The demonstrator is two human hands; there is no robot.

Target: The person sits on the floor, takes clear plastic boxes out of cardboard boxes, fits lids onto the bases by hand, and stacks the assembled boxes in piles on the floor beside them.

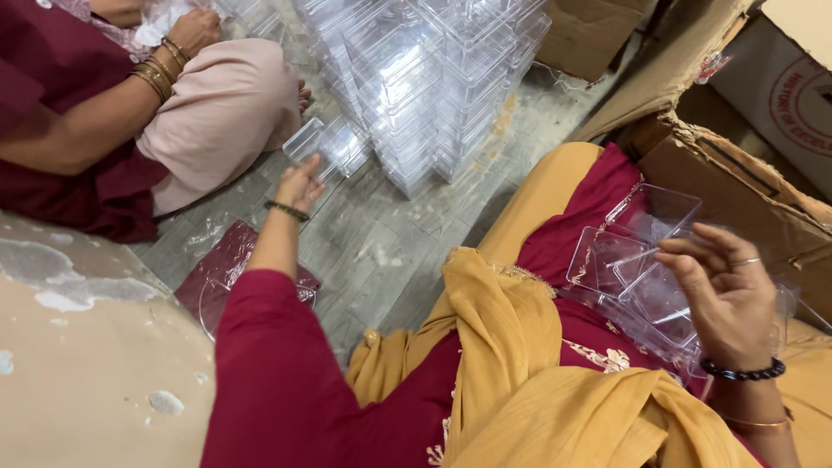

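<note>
On floor | left hand [299, 184] fingers grip clear box [327, 144] | right hand [726, 290] fingers spread over clear lids [637, 247]

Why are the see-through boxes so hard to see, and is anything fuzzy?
In the head view, soft even light glints off the stacked clear boxes, so their edges blend together; the right hand looks slightly motion-blurred over clear lids; the left hand with its clear box is sharper.

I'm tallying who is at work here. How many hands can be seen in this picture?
3. The left hand holds a clear plastic box by the stack; the right hand rests on clear lids in the lap; a co-worker's hand is top left, their other hidden.
</note>
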